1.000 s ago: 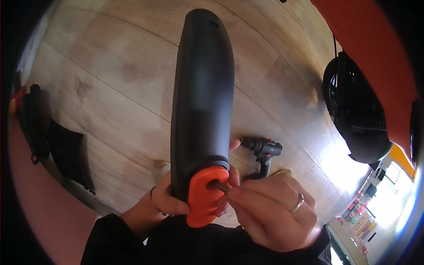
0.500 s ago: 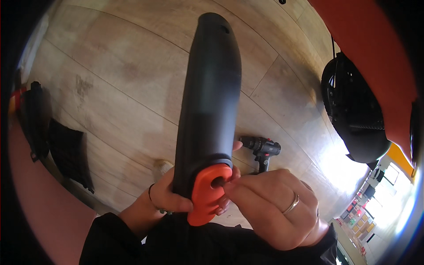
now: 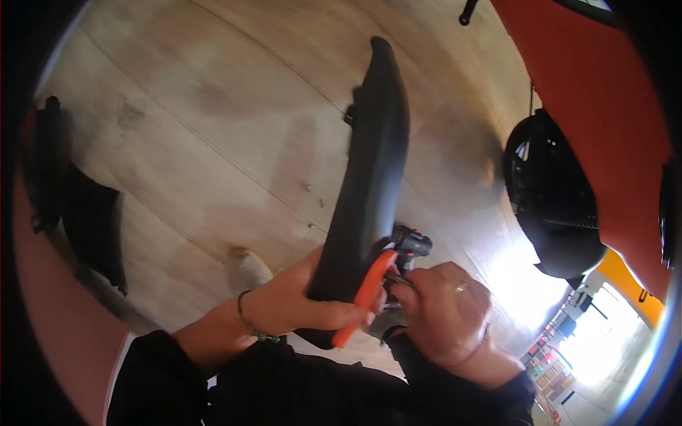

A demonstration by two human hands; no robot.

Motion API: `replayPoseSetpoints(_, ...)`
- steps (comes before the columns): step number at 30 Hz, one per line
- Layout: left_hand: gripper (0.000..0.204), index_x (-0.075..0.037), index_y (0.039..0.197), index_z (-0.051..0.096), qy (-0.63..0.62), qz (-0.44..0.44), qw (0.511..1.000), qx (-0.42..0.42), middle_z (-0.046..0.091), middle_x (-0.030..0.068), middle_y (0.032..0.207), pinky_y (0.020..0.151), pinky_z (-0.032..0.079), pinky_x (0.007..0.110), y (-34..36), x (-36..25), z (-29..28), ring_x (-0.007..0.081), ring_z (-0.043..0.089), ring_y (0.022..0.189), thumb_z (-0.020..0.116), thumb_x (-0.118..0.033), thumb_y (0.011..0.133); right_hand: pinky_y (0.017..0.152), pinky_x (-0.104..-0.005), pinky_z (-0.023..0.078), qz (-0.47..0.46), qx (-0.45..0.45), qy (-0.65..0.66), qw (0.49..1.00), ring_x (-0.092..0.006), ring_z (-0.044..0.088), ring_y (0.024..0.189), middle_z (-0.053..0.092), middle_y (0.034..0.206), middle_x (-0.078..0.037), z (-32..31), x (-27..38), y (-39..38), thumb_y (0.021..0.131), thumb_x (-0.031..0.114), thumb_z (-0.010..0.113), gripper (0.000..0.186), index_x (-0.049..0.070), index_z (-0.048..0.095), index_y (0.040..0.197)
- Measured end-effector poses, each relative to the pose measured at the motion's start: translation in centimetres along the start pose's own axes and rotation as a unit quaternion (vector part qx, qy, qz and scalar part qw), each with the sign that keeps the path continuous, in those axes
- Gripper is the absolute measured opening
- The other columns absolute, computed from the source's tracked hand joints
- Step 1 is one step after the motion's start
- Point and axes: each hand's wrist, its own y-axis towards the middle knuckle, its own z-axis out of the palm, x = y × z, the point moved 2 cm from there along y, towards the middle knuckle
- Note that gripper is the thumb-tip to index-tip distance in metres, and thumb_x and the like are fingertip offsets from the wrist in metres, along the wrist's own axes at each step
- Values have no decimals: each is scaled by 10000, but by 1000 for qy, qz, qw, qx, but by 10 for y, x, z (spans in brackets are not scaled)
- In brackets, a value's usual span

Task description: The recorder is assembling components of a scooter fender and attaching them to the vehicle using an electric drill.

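A long, curved black plastic cover stands tilted in front of me, its far end pointing up and away. On its near end sits an orange plastic piece, now seen nearly edge-on. My left hand wraps around this lower end, thumb pressing by the orange piece. Close against its right side, my right hand is closed in a pinch on a thin metal rod, whose tip meets the orange piece; the exact contact is blurred. Behind the cover, a black power drill lies partly hidden on the floor.
Several tiny pieces, including one small bit, lie on the wood-look floor. A light shoe shows beside my left forearm. Black parts lie at the left. A large orange body with a black wheel-like part stands at the right.
The cover has turned, so its side and a clip-like projection show and the orange piece faces right. My right hand has shifted slightly down, and the metal rod has come into view.
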Motion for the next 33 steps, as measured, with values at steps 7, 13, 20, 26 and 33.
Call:
replayPoseSetpoints(7,894,13,1392,122,300,82,948,-64,461,78,1055,810,419,275,3,-10,19,139,495,930,660,-34,679,424,-249,297,545,117,617,555,-103,369,419,437,507,-15,20,-8,-31,970,288,405,421,49,471,630)
replayPoseSetpoints(13,947,38,1386,90,360,81,928,-62,432,102,1114,894,391,297,13,-14,33,167,479,1002,670,-55,644,535,-225,365,481,66,585,649,-84,439,596,528,703,-42,26,-4,-48,982,216,392,275,13,505,836)
replayPoseSetpoints(20,938,52,1380,93,373,100,921,-45,418,126,1131,878,406,309,15,-10,39,186,478,1001,683,-90,665,705,-263,473,403,-47,537,740,-135,587,788,592,867,-112,15,2,-53,916,30,489,134,-12,473,1042)
replayPoseSetpoints(26,915,81,1369,119,401,120,908,-33,416,203,1180,908,407,347,9,-14,37,270,488,1059,693,-124,686,580,-232,434,410,27,573,710,-115,530,602,549,702,-63,12,-3,-54,956,90,423,133,-13,477,1022)
replayPoseSetpoints(33,894,128,1345,177,605,227,763,-4,409,312,1212,922,413,394,5,-25,53,408,490,1080,713,-166,693,592,-259,469,604,14,502,619,-151,570,619,590,744,-48,18,-16,-89,764,-50,589,205,21,617,955)
